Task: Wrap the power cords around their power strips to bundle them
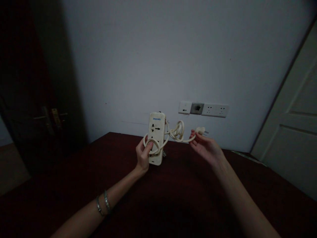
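A white power strip (pixel 156 124) with a blue brand name stands nearly upright above the dark table. My left hand (pixel 144 153) is closed round its lower left side, the thumb across the front by a loop of cord. The strip's white cord (pixel 178 130) hangs in loose coils to its right and runs on to a plug (pixel 200 130). Between thumb and fingers, my right hand (pixel 205 145) grips this plug at its cord end, prongs pointing right. Parts of the strip's lower sockets are hidden by the cord and my thumb.
Along the wall behind is a row of wall sockets (pixel 215 110), with a grey plate (pixel 197 108) among them. The dark red table (pixel 173 191) reaches to the wall. A dark door (pixel 29 99) stands at left, a pale panelled door (pixel 294 129) at right.
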`<state>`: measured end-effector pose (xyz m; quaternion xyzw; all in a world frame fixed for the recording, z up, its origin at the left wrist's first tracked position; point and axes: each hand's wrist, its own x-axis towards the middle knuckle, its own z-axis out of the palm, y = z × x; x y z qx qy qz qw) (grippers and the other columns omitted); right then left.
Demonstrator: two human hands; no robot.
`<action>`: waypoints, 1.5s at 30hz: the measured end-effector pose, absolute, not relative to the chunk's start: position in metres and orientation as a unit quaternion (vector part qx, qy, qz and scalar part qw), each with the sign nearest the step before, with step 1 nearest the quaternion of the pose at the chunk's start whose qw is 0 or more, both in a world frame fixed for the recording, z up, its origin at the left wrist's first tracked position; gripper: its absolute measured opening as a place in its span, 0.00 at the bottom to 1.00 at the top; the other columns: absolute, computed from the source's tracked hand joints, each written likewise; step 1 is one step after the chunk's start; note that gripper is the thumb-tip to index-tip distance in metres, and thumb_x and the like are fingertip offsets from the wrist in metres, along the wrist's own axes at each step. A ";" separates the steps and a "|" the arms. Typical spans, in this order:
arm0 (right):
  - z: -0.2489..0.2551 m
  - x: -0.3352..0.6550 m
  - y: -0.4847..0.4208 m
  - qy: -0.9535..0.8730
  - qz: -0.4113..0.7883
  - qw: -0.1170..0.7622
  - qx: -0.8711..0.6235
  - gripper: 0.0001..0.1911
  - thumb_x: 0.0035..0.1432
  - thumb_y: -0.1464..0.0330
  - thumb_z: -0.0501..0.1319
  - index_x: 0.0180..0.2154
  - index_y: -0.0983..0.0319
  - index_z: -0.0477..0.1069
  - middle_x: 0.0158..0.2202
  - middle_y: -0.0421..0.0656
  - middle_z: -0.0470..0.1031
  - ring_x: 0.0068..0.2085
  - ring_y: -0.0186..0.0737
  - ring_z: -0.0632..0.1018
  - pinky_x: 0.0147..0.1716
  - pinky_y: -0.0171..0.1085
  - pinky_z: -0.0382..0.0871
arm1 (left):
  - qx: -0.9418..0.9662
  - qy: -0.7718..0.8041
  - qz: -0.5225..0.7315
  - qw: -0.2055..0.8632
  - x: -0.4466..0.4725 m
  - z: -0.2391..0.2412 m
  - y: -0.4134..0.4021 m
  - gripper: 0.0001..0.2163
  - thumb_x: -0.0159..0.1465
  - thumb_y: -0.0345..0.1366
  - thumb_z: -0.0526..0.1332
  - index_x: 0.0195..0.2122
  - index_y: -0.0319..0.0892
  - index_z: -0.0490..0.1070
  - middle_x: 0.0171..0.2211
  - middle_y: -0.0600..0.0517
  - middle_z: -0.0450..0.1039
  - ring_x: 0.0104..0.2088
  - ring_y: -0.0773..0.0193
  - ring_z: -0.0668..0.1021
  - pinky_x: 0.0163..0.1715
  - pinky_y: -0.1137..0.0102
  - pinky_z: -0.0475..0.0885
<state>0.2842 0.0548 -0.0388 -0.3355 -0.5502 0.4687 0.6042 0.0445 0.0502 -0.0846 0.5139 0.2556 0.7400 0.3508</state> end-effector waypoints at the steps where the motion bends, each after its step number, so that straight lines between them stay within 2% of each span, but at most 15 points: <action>1: -0.037 0.285 0.053 -0.541 0.480 0.606 -0.332 0.08 0.50 0.61 0.59 0.32 0.58 0.69 0.34 0.47 0.74 0.46 0.46 0.74 0.53 0.49 0.63 | 0.517 0.258 0.738 0.348 0.045 -0.085 0.050 0.12 0.55 0.40 0.60 0.38 0.39 0.71 0.35 0.49 0.74 0.36 0.61 0.75 0.36 0.71 0.69; 5: -0.030 0.285 0.046 -0.495 0.499 0.635 -0.319 0.08 0.48 0.65 0.60 0.34 0.57 0.69 0.29 0.44 0.73 0.41 0.43 0.76 0.54 0.48 0.62 | 0.521 0.265 0.728 0.359 0.050 -0.086 0.051 0.14 0.56 0.40 0.60 0.42 0.40 0.69 0.37 0.49 0.74 0.38 0.61 0.75 0.38 0.71 0.68; 9: -0.022 0.279 0.036 -0.499 0.471 0.650 -0.328 0.09 0.48 0.65 0.62 0.34 0.58 0.68 0.29 0.43 0.72 0.38 0.42 0.75 0.48 0.48 0.66 | 0.510 0.281 0.709 0.398 0.054 -0.087 0.055 0.14 0.55 0.39 0.61 0.41 0.39 0.70 0.38 0.49 0.74 0.39 0.62 0.74 0.40 0.71 0.68; 15: -0.014 0.271 0.021 -0.530 0.541 0.571 -0.315 0.12 0.45 0.70 0.65 0.35 0.61 0.69 0.23 0.39 0.71 0.28 0.35 0.73 0.36 0.41 0.69 | 0.468 0.314 0.689 0.456 0.055 -0.095 0.060 0.13 0.52 0.40 0.63 0.35 0.37 0.72 0.32 0.50 0.74 0.31 0.63 0.74 0.33 0.71 0.67; 18: -0.015 0.273 0.022 -0.561 0.542 0.544 -0.309 0.13 0.45 0.69 0.65 0.36 0.61 0.70 0.22 0.38 0.69 0.26 0.33 0.72 0.32 0.39 0.68 | 0.474 0.287 0.695 0.457 0.055 -0.101 0.061 0.11 0.53 0.38 0.62 0.35 0.37 0.72 0.32 0.51 0.73 0.32 0.65 0.73 0.34 0.72 0.67; 20: -0.017 0.273 0.025 -0.568 0.523 0.550 -0.319 0.14 0.45 0.67 0.66 0.37 0.62 0.71 0.26 0.41 0.72 0.28 0.35 0.72 0.33 0.39 0.67 | 0.486 0.267 0.707 0.439 0.054 -0.102 0.061 0.11 0.54 0.37 0.62 0.37 0.37 0.71 0.33 0.51 0.73 0.33 0.64 0.73 0.36 0.71 0.67; 22: -0.020 0.271 0.029 -0.566 0.496 0.570 -0.329 0.16 0.46 0.64 0.66 0.38 0.62 0.71 0.34 0.45 0.74 0.35 0.39 0.74 0.37 0.40 0.67 | 0.497 0.250 0.722 0.412 0.053 -0.102 0.059 0.12 0.55 0.37 0.61 0.39 0.38 0.71 0.34 0.50 0.73 0.35 0.63 0.74 0.37 0.71 0.67; 25: -0.027 0.265 0.035 -0.573 0.489 0.583 -0.304 0.19 0.50 0.58 0.61 0.43 0.60 0.71 0.49 0.48 0.70 0.48 0.46 0.71 0.45 0.44 0.65 | 0.524 0.236 0.729 0.373 0.052 -0.100 0.055 0.13 0.55 0.37 0.61 0.41 0.39 0.70 0.36 0.50 0.74 0.37 0.61 0.74 0.39 0.70 0.67; 27: -0.031 0.263 0.038 -0.585 0.525 0.557 -0.268 0.22 0.51 0.56 0.58 0.46 0.59 0.69 0.53 0.48 0.68 0.52 0.48 0.69 0.48 0.47 0.63 | 0.556 0.236 0.714 0.354 0.051 -0.100 0.053 0.13 0.55 0.37 0.61 0.41 0.39 0.70 0.36 0.49 0.73 0.38 0.60 0.74 0.40 0.69 0.66; 31: -0.038 0.266 0.040 -0.587 0.589 0.505 -0.231 0.23 0.50 0.58 0.56 0.47 0.61 0.68 0.50 0.50 0.71 0.51 0.50 0.70 0.50 0.49 0.62 | 0.598 0.242 0.688 0.333 0.052 -0.102 0.051 0.13 0.56 0.37 0.60 0.42 0.39 0.69 0.37 0.48 0.72 0.40 0.58 0.73 0.42 0.68 0.66; 36: -0.042 0.275 0.044 -0.593 0.603 0.480 -0.234 0.23 0.46 0.67 0.57 0.47 0.63 0.66 0.46 0.50 0.73 0.49 0.49 0.73 0.49 0.49 0.63 | 0.616 0.246 0.674 0.326 0.052 -0.103 0.051 0.14 0.57 0.37 0.59 0.44 0.39 0.68 0.39 0.48 0.72 0.41 0.58 0.73 0.44 0.67 0.65; 40: -0.045 0.278 0.047 -0.608 0.606 0.471 -0.204 0.23 0.41 0.71 0.56 0.44 0.63 0.66 0.46 0.50 0.73 0.47 0.48 0.73 0.49 0.49 0.64 | 0.620 0.242 0.668 0.335 0.051 -0.100 0.051 0.14 0.56 0.37 0.60 0.44 0.39 0.69 0.39 0.48 0.72 0.41 0.58 0.73 0.42 0.68 0.65; 45: -0.049 0.279 0.049 -0.599 0.608 0.473 -0.220 0.20 0.41 0.71 0.56 0.41 0.62 0.65 0.42 0.49 0.75 0.45 0.48 0.75 0.50 0.50 0.63 | 0.573 0.284 0.642 0.423 0.055 -0.099 0.058 0.13 0.54 0.37 0.62 0.39 0.38 0.72 0.36 0.49 0.73 0.37 0.60 0.73 0.38 0.70 0.66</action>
